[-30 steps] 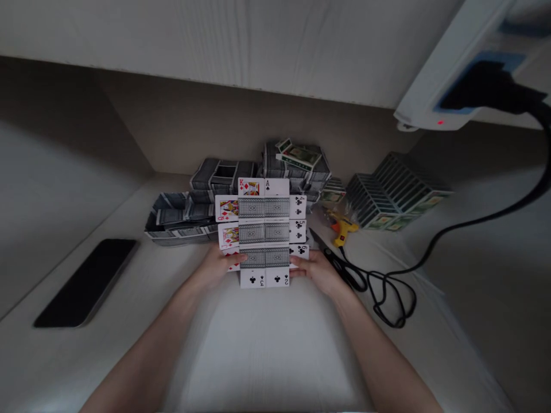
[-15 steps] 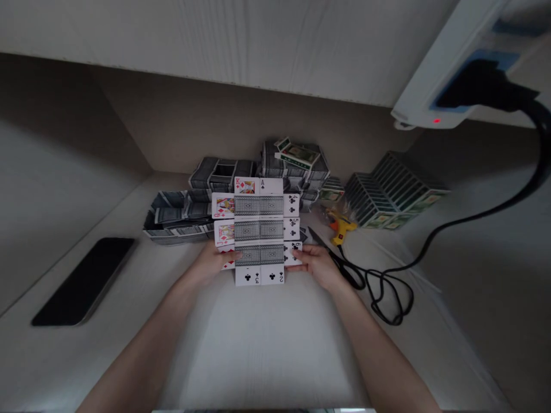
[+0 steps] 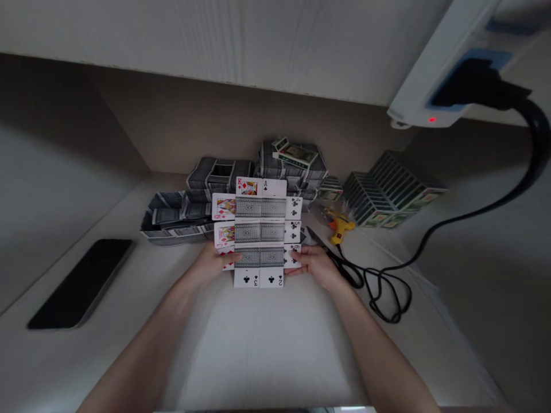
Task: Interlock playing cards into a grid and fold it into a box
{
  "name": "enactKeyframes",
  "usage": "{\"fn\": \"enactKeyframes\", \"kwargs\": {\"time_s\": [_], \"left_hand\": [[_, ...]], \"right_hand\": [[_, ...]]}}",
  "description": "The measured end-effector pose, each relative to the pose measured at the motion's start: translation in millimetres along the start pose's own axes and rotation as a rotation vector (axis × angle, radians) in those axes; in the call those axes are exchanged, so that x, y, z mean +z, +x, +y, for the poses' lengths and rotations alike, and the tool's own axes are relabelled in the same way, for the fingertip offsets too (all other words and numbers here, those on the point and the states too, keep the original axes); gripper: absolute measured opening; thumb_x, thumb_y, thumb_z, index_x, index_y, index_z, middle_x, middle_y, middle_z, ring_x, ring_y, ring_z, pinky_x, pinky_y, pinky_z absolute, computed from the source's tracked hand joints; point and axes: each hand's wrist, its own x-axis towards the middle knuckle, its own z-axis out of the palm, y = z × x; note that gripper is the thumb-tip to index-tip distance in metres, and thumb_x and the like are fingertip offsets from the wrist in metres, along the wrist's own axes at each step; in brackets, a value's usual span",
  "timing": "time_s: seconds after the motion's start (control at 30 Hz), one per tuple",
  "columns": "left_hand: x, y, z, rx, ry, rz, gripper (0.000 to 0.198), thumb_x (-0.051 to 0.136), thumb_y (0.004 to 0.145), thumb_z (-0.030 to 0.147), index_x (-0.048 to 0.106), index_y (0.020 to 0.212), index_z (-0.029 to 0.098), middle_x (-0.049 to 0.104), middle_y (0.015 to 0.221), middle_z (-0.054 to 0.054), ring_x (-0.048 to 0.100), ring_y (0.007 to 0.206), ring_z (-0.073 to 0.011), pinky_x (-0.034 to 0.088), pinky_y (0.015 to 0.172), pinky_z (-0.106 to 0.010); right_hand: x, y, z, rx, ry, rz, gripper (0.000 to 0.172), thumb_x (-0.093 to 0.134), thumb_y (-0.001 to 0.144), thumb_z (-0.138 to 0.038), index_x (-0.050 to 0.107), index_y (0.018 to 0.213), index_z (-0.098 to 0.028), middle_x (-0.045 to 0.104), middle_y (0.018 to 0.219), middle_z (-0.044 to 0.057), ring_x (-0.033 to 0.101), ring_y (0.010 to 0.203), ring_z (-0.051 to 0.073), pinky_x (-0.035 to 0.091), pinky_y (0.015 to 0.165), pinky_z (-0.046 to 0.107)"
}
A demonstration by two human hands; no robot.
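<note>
Between my two hands is a panel of playing cards [image 3: 259, 232], with patterned grey backs in the middle and card faces sticking out on all sides. A king and an ace show at its far edge, a three and a two of clubs at its near edge. My left hand [image 3: 214, 261] pinches the panel's lower left side, thumb on top at the red cards. On the lower right my right hand [image 3: 316, 265] grips it by the six of clubs, thumb above and fingers underneath. Parts of the fingers are hidden beneath the cards.
Behind the panel stand folded-card structures [image 3: 221, 172], one topped by an opened card box [image 3: 297, 154]. Stacked card boxes [image 3: 391, 189] stand right. A yellow glue gun [image 3: 340, 226], scissors [image 3: 344, 264] and a looped black cable [image 3: 394, 269] lie nearby. A phone [image 3: 81, 284] lies left; a power strip [image 3: 439, 86] hangs upper right.
The panel has tilted very slightly, its far edge shifting a little to the right. Both hands keep their hold. The whole view has shifted slightly.
</note>
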Motion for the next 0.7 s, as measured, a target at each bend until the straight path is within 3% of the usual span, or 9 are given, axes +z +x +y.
{"fn": "enactKeyframes", "kwargs": {"time_s": [0.2,0.33,0.43,0.57,0.7], "left_hand": [[8.5,-3.7,2.4,-0.011,-0.115,-0.039,0.047,0.077,0.054,0.027,0.066,0.097,0.013,0.067,0.104,-0.011,0.061,0.098,-0.0295,0.041,0.094,-0.045],[12.6,-4.2,1.3,0.024,-0.110,-0.046,0.044,0.074,0.058,0.028,0.065,0.099,0.013,0.067,0.106,-0.011,0.060,0.101,-0.0289,0.040,0.095,-0.045],[11.1,-2.2,-2.5,0.070,-0.036,-0.024,0.045,0.075,0.057,0.029,0.065,0.098,0.014,0.067,0.105,-0.010,0.059,0.102,-0.0287,0.039,0.096,-0.045],[4.7,0.2,-6.8,0.075,0.098,0.022,0.033,0.074,0.057,0.033,0.067,0.084,0.014,0.071,0.087,-0.008,0.061,0.094,-0.0287,0.043,0.090,-0.044],[0.4,0.3,-6.6,0.088,0.199,0.036,0.033,0.071,0.059,0.035,0.066,0.084,0.014,0.071,0.086,-0.008,0.062,0.092,-0.0288,0.045,0.087,-0.044]], "right_hand": [[9.2,-2.6,-2.0,-0.162,0.122,0.055,0.032,0.071,0.065,-0.040,0.066,0.087,-0.017,0.070,0.089,0.005,0.066,0.078,0.021,0.055,0.065,0.035],[17.2,-2.4,0.5,-0.139,0.202,0.060,0.036,0.077,0.058,-0.030,0.065,0.090,-0.018,0.070,0.087,0.004,0.066,0.076,0.020,0.054,0.067,0.033],[21.3,-1.6,3.2,-0.128,0.179,0.074,0.039,0.080,0.052,-0.023,0.066,0.088,-0.015,0.070,0.081,0.004,0.066,0.076,0.021,0.053,0.070,0.033],[23.8,-2.5,3.9,-0.138,0.197,0.075,0.040,0.081,0.050,-0.023,0.067,0.087,-0.015,0.071,0.080,0.005,0.066,0.078,0.022,0.052,0.074,0.036],[23.5,-4.2,3.8,-0.132,0.188,0.034,0.032,0.080,0.053,-0.024,0.067,0.081,-0.015,0.071,0.081,0.006,0.066,0.079,0.024,0.052,0.073,0.038]]}}
